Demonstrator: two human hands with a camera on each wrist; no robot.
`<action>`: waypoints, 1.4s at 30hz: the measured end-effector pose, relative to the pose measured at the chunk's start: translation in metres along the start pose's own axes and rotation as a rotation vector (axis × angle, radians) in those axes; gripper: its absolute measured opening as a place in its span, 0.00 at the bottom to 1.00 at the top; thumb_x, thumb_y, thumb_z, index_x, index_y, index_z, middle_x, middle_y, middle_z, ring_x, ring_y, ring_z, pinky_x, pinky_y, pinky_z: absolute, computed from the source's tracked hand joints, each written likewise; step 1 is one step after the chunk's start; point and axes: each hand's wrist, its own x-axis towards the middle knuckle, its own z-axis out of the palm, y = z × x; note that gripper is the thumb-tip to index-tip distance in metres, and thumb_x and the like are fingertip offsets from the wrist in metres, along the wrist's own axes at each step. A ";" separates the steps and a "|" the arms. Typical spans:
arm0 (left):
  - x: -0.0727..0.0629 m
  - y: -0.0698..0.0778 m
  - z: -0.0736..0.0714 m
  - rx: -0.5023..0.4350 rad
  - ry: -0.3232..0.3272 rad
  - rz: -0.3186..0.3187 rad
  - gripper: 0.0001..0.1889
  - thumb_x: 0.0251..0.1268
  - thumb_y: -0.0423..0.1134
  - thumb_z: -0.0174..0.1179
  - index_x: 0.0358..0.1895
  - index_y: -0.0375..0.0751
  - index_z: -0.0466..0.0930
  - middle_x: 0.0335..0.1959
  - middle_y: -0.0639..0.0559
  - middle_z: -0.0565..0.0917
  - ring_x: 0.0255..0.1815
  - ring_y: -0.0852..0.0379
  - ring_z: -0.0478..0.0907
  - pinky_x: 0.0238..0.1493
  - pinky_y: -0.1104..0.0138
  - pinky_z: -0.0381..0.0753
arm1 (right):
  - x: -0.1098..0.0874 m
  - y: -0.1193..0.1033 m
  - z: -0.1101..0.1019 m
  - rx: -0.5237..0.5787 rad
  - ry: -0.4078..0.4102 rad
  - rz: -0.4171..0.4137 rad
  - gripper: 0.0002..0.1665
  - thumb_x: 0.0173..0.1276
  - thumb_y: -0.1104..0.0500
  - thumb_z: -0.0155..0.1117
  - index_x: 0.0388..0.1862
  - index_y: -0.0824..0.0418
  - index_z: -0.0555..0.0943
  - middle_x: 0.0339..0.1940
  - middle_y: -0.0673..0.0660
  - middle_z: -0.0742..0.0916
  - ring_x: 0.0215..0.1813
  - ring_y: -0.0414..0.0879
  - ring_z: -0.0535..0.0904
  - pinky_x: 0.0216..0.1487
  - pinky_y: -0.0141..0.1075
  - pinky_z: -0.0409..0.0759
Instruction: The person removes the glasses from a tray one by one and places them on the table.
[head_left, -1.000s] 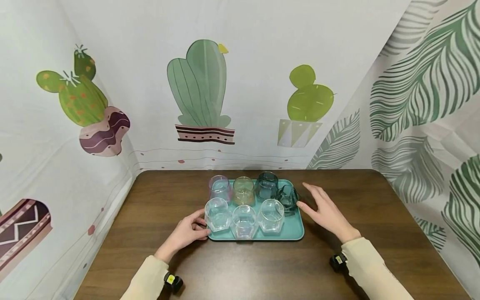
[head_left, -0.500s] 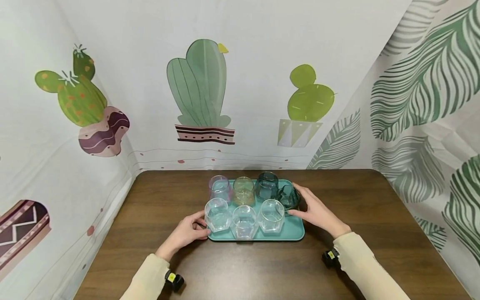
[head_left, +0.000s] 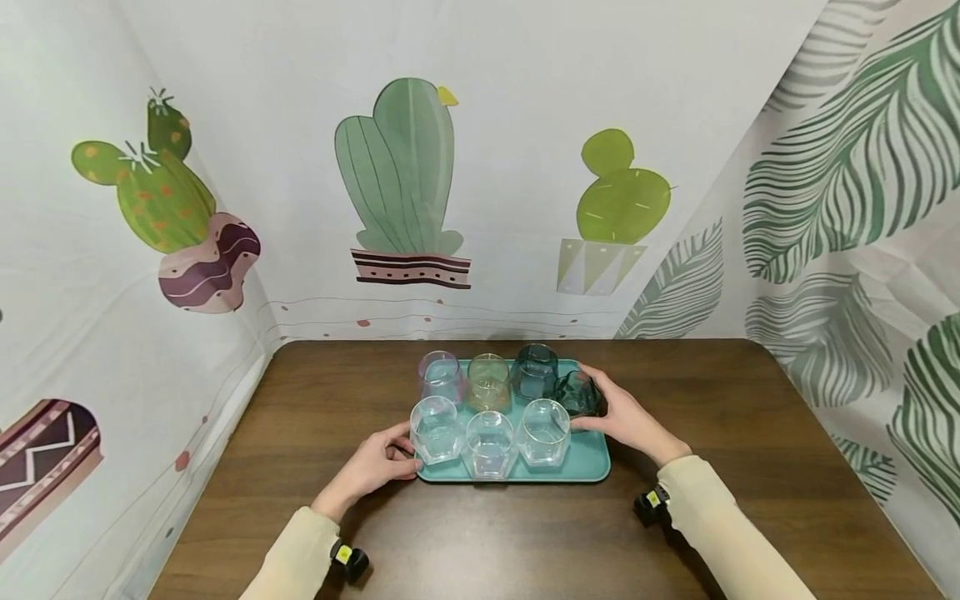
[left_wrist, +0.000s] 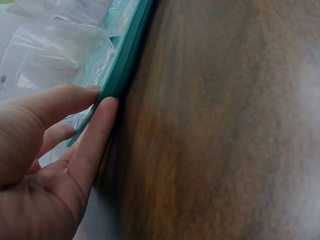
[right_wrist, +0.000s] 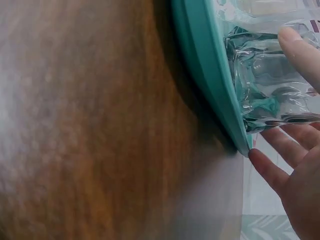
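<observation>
A turquoise tray (head_left: 588, 463) on the table carries several glasses. My left hand (head_left: 375, 460) pinches the tray's left front corner; in the left wrist view thumb and finger meet at the tray rim (left_wrist: 131, 47). On the right side, my right hand (head_left: 628, 419) curls round a dark green glass (head_left: 576, 395), thumb in front and fingers behind. The right wrist view has the thumb laid along that faceted glass (right_wrist: 265, 80), which overlaps the tray there, with one fingertip right by the tray rim (right_wrist: 220, 95).
Behind stand a pink-tinted glass (head_left: 439, 377), an amber glass (head_left: 488, 383) and a dark blue-grey glass (head_left: 535, 372). Clear glasses (head_left: 491, 446) line the tray's front. The brown wooden table (head_left: 480, 533) ends at a cactus-printed cloth (head_left: 510, 208).
My right hand has moved left from beside the tray and closed round the dark green glass, which now looks turned a little. The left hand has stayed at the tray corner.
</observation>
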 end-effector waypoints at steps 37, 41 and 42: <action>-0.001 -0.002 -0.001 -0.064 -0.002 0.001 0.39 0.63 0.24 0.69 0.76 0.21 0.60 0.44 0.38 0.78 0.35 0.57 0.81 0.41 0.66 0.91 | 0.002 0.021 -0.056 0.092 0.237 0.125 0.53 0.65 0.56 0.79 0.77 0.71 0.57 0.68 0.73 0.76 0.75 0.68 0.66 0.75 0.65 0.64; 0.000 -0.005 -0.001 -0.041 0.001 0.003 0.39 0.62 0.24 0.70 0.75 0.21 0.61 0.44 0.39 0.79 0.35 0.58 0.82 0.41 0.67 0.91 | 0.007 0.030 -0.064 0.097 0.261 0.142 0.53 0.65 0.58 0.79 0.77 0.74 0.56 0.68 0.74 0.75 0.75 0.69 0.65 0.76 0.65 0.63; 0.000 -0.005 0.000 -0.034 0.004 0.002 0.39 0.62 0.25 0.70 0.75 0.21 0.62 0.43 0.40 0.79 0.35 0.58 0.82 0.40 0.67 0.91 | 0.008 0.033 -0.066 0.097 0.269 0.141 0.53 0.65 0.58 0.79 0.77 0.75 0.56 0.68 0.75 0.75 0.75 0.69 0.66 0.76 0.65 0.63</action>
